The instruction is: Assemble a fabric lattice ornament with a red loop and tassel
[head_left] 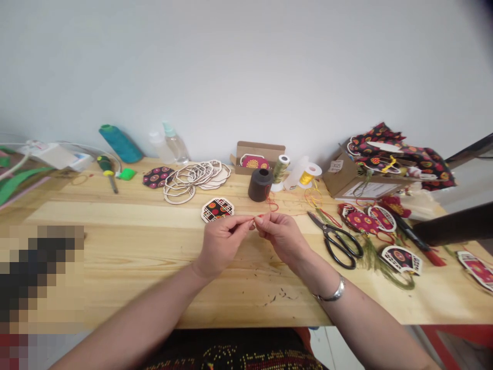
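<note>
Pinching a bit of red thread, your two hands are meeting over the middle of the table, between its front and back edges. Your left hand is holding the thread with thumb and finger pressed close, and your right hand is doing the same right beside it. Your fingers are hiding most of it, so I cannot tell if it has a knot. It is looking thin, light and soft, so it will likely be bending easily and may be slipping from a loose pinch. Tips of fingers, near its ends, are looking best; hard pulling might be snapping it. Toward the back edge, a black spool is standing. Scissors are lying toward the right edge.
</note>
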Motion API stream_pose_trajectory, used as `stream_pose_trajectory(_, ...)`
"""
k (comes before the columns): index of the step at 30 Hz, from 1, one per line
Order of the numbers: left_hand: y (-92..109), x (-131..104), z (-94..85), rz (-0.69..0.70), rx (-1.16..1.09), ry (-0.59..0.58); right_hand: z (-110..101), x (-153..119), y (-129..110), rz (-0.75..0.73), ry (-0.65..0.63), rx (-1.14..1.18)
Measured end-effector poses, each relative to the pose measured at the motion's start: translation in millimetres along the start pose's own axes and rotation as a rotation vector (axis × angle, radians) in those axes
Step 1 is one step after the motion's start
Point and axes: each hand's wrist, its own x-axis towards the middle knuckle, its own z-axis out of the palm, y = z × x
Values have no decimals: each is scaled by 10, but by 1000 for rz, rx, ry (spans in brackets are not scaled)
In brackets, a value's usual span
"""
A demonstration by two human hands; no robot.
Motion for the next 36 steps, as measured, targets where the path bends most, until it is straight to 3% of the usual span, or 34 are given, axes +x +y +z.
stream_pose_trajectory(5, -6, 65, -13, -237, -198, -37, 1, -8, -32, -54, 7, -110)
stream_pose_trajectory(11, -81, 164, -18, -599, -589, -60, -98, 68, -39, -321, 257, -376)
stream_pose_trajectory(15, -60, 186, -32, -667, -738, -88, -113, 82, 8, -398, 233, -480)
stream_pose_trajectory(20, -32, 192, -38, -728, -813, -134, -57, 15, 8, -736, 184, -642)
stream_pose_trajectory(23, -29, 187, -28, -748, -808, -153, -42, -16, -8, -831, 154, -684)
stream_pose_trajectory(28, -5, 155, -8, -761, -777, -203, -51, -32, -5, -845, 137, -704)
stream_pose_trajectory(36, 23, 135, -14, -727, -706, -227, -31, -53, -30, -622, 113, -666)
